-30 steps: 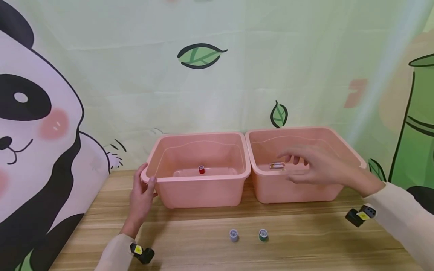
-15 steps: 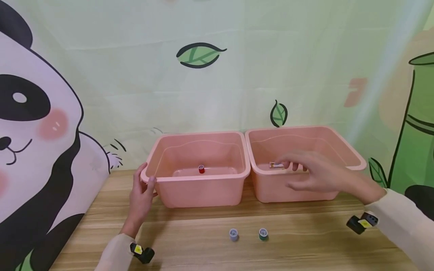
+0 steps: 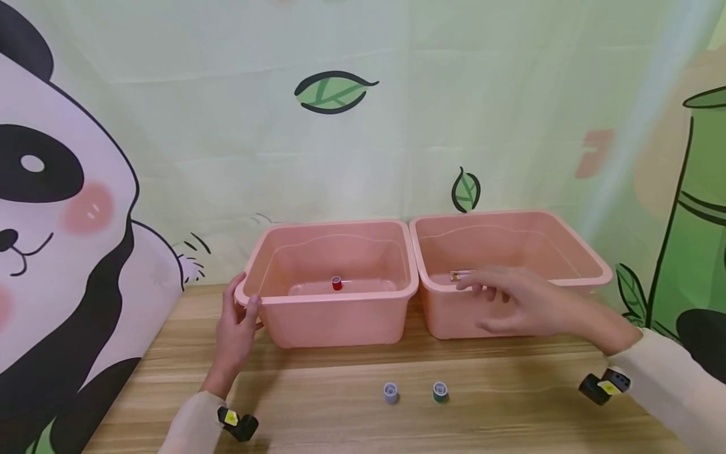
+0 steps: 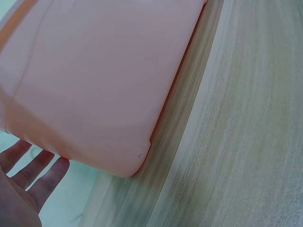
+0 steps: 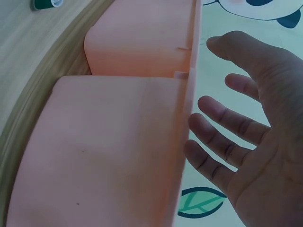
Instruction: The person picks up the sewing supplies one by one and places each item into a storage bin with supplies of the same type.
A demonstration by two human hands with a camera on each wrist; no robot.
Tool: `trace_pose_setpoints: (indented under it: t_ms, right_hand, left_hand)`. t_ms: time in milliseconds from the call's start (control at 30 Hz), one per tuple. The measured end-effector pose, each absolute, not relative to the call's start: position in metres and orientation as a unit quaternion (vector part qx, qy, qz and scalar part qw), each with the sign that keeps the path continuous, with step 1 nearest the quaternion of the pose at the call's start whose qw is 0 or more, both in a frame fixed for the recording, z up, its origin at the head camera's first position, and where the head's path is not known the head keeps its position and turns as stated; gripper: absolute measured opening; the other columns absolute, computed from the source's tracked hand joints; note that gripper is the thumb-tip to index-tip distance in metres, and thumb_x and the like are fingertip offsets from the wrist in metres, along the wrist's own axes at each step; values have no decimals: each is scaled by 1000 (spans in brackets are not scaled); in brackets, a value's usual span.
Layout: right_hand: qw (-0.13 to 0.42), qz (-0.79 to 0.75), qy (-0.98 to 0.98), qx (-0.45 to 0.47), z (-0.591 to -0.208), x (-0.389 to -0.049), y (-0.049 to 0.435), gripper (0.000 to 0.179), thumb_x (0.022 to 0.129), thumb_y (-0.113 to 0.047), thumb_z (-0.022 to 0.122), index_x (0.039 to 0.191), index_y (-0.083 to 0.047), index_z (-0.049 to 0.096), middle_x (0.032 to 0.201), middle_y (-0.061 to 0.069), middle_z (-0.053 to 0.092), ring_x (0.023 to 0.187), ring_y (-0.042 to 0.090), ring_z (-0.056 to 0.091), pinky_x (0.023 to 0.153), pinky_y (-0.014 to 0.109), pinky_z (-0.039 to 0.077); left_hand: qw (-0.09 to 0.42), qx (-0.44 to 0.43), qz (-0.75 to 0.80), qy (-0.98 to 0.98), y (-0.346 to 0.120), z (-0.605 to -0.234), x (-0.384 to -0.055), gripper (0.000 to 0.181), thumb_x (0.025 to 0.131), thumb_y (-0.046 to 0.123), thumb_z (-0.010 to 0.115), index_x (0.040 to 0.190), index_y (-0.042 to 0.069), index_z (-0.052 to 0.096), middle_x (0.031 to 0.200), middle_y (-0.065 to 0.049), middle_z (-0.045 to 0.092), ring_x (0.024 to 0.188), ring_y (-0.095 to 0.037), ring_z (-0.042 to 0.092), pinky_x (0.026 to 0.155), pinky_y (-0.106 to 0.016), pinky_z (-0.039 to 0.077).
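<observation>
Two pink plastic tubs stand side by side. At the front left corner of the left tub [image 3: 334,323], my left hand [image 3: 234,340] grips the rim, thumb at the front and fingers [image 4: 49,178] along the side. A small red cap-like piece [image 3: 337,284] lies inside that tub. My right hand [image 3: 524,307] hovers by the front rim of the right tub [image 3: 445,315], fingers [image 5: 232,113] spread and loosely bent, holding nothing. On that tub's floor lie small white cylinders that look like batteries [image 3: 460,275], partly hidden by the hand.
On the wooden table [image 3: 317,416] in front of the tubs are a pale lavender cap-like piece [image 3: 391,393] and a green one [image 3: 440,392]. A cloth [image 3: 397,139] printed with a panda and leaves hangs right behind the tubs.
My right hand has sunk a little lower, from over the right tub's opening to its front rim, fingers still relaxed. The left hand and both tubs stay put.
</observation>
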State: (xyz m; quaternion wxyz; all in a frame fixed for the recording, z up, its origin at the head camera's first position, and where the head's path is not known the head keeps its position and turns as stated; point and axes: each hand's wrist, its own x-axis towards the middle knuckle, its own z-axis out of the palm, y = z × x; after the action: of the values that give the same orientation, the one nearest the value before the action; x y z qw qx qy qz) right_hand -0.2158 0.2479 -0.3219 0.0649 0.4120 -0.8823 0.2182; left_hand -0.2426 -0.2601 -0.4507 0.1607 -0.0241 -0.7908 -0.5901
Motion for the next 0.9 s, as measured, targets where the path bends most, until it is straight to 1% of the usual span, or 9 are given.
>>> trace_pose_setpoints:
  t_ms: [100,267,333,433,533,700,800,900]
  right_hand:
    - [56,222,-885,405,-327,-214,247,52,85,-19,85,133,-20,65,117,-9,67,99,12,62,81,31,59]
    - [78,217,-877,421,-338,-215,247,48,82,-17,86,126,-16,68,107,-8,66,90,11,61,73,28,57]
    - [68,219,-879,417,-343,-214,247,49,83,-19,86,128,-17,67,108,-6,66,92,10,60,75,29,57]
    - [41,224,-888,400,-349,-211,247,53,86,-26,85,134,-19,64,112,-7,65,96,10,59,79,29,57]
    - [29,228,-888,399,-353,-210,247,54,88,-31,84,136,-19,62,111,-11,64,95,10,59,77,29,57]
    - [33,234,-876,421,-361,-210,246,52,87,-30,84,133,-18,63,105,-14,62,89,8,58,70,27,57]
    - [29,236,-874,425,-366,-210,244,51,87,-30,84,132,-17,64,105,-14,62,87,5,57,69,26,57]
    - [22,240,-875,420,-371,-209,242,51,87,-30,84,132,-18,64,105,-14,63,87,6,58,70,26,57]
  left_hand:
    - [158,-22,-591,-791,-260,-451,-243,60,109,35,49,161,42,20,163,-8,36,133,-36,54,90,-48,59]
    - [157,-23,-593,-790,-260,-451,-242,60,109,35,49,161,41,19,163,-7,36,133,-35,53,90,-48,58]
    - [158,-25,-593,-789,-260,-451,-242,60,109,35,49,161,41,19,163,-8,36,133,-36,53,90,-48,58]
    - [160,-26,-592,-790,-260,-450,-242,60,109,34,49,161,41,19,163,-8,36,133,-36,53,90,-48,58]
    - [162,-28,-593,-788,-259,-450,-241,60,109,34,50,161,40,20,163,-8,36,133,-36,53,89,-49,58]
    - [162,-29,-596,-786,-259,-449,-241,60,109,34,50,161,40,20,163,-8,36,133,-36,53,90,-49,58]
    - [160,-27,-595,-787,-259,-450,-241,61,109,35,50,161,41,20,163,-8,36,133,-36,53,90,-50,58]
    - [157,-25,-597,-787,-260,-450,-242,61,109,36,50,161,41,19,164,-7,35,134,-36,53,90,-50,58]
